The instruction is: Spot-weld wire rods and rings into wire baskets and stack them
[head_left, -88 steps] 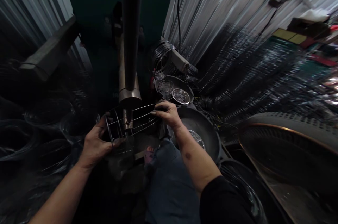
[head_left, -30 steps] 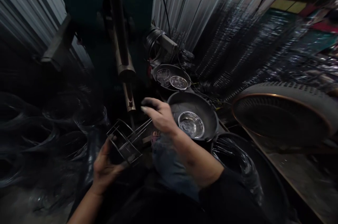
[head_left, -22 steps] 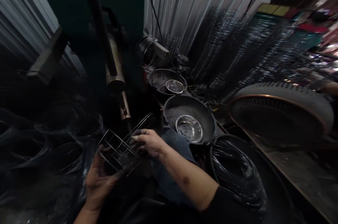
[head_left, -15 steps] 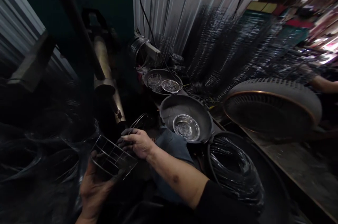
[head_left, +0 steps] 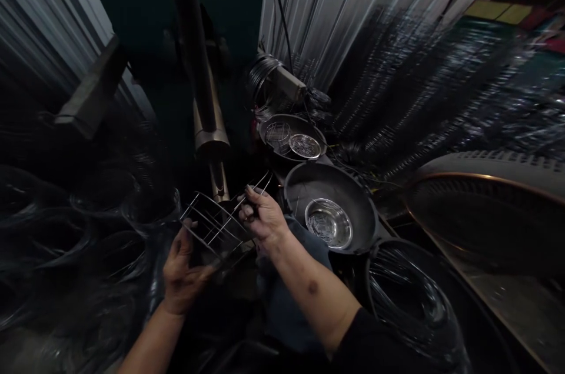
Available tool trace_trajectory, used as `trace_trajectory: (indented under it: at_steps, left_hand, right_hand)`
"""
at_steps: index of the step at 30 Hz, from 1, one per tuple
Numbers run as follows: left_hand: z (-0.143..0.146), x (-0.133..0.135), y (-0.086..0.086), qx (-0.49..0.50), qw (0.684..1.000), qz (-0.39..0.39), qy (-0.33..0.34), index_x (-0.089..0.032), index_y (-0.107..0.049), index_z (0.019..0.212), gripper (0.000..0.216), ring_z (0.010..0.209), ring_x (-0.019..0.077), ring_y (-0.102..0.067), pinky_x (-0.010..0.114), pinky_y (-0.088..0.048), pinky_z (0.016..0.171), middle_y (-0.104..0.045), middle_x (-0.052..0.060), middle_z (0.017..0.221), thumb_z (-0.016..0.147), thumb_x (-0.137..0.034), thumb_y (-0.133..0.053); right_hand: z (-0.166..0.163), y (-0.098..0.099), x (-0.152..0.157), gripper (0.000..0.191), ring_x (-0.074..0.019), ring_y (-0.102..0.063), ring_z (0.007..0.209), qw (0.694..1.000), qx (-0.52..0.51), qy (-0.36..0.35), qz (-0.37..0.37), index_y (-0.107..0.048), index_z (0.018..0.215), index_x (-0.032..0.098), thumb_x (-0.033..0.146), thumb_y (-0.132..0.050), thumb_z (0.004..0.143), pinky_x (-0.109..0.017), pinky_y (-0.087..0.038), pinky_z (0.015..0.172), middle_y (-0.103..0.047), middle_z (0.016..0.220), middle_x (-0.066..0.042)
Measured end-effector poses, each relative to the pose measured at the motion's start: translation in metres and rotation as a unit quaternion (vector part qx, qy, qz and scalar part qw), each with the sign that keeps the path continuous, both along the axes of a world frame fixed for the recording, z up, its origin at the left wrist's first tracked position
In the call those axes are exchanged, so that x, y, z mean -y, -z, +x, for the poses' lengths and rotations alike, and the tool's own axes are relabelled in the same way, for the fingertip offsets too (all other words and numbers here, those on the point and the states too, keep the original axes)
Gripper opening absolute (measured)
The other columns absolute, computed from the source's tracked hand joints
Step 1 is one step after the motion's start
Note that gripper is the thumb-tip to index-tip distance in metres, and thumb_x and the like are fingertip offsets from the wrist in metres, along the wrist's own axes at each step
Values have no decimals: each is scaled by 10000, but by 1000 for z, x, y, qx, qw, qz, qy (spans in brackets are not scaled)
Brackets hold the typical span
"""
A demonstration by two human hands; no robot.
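Observation:
My left hand [head_left: 183, 274] grips a small wire rack [head_left: 212, 222] of crossed metal rods from its left and lower side, holding it tilted. At the rack's right side, my right hand [head_left: 265, 218] is closed, thumb and fingers pinching a thin bent metal wire [head_left: 263, 180]. The wire sticks out above the fingers and its lower part crosses the rack; whether they touch, I cannot tell. Just beyond the rack stands a machine's brass-coloured metal cylinder [head_left: 212, 133], with a narrower rod [head_left: 218, 179] below it.
To the right, a dark pan [head_left: 304, 177] holds a steel bowl [head_left: 329, 224] of small metal pieces. Behind it is another pan [head_left: 282, 153]; nearer lies coiled wire [head_left: 406, 286]. A round fan-like housing [head_left: 477, 215] stands at right. Stacked wire racks [head_left: 410, 80] lean by the corrugated wall.
The view has swung left, so the surroundings appear farther right. Both hands have lifted the rack closer to the metal rod, and the wire in my right hand now lies across the rack.

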State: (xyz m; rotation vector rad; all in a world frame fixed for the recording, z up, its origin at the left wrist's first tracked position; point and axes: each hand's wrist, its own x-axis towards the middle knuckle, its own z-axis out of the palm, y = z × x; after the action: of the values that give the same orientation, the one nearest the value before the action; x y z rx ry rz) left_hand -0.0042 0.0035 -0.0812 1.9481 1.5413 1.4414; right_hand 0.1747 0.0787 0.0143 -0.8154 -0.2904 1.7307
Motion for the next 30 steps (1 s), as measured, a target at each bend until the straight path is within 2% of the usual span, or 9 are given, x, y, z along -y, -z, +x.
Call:
trace_trajectory:
  at_steps: [3,7,13,19,25,30]
  left_hand:
    - [4,-7,-3,-48,997,53,-6,-320,-188,1499,964,1135,356,-553,540,-517,920,-517,113,1312,721,-395,-750]
    - [3,-11,-5,-80,995,57,-3,-296,-152,1509,978,1098,350,-574,514,-534,885,-531,129,1282,734,-387,-742]
    - [-1,-17,2,-77,995,68,4,-266,-165,1510,936,1119,339,-566,481,-527,906,-508,150,1315,763,-411,-711]
    - [-4,-29,2,-90,990,104,-4,-248,-195,1502,963,1131,300,-572,424,-526,922,-517,150,1329,730,-460,-732]
    - [-5,-39,1,-95,990,104,-23,-227,-219,1497,979,1151,288,-565,397,-515,941,-504,152,1347,710,-486,-741]
    - [-6,-45,5,-99,990,99,-22,-233,-200,1501,1046,1185,300,-539,413,-492,970,-480,150,1375,667,-485,-778]
  right_hand:
    - [-5,-1,-4,241,-22,-350,342,1000,-4,7,7,-500,701,176,205,-739,703,-163,-302,380,-609,545,39]
    - [-12,1,-9,271,-13,-315,329,1000,12,0,17,-492,710,179,236,-756,690,-158,-283,367,-621,553,42]
    - [-16,6,-14,346,-10,-294,326,999,23,-18,31,-483,711,185,274,-805,620,-162,-247,333,-581,546,70]
    - [-19,5,-23,324,-10,-293,337,999,33,-6,31,-481,707,185,250,-790,635,-155,-263,347,-573,543,69]
    - [-20,-2,-33,272,-10,-277,348,997,51,-19,52,-503,641,168,251,-762,647,-157,-300,362,-575,517,52]
    - [-20,-2,-39,283,-14,-263,348,997,63,-27,39,-495,671,179,262,-765,659,-160,-303,362,-563,514,73]
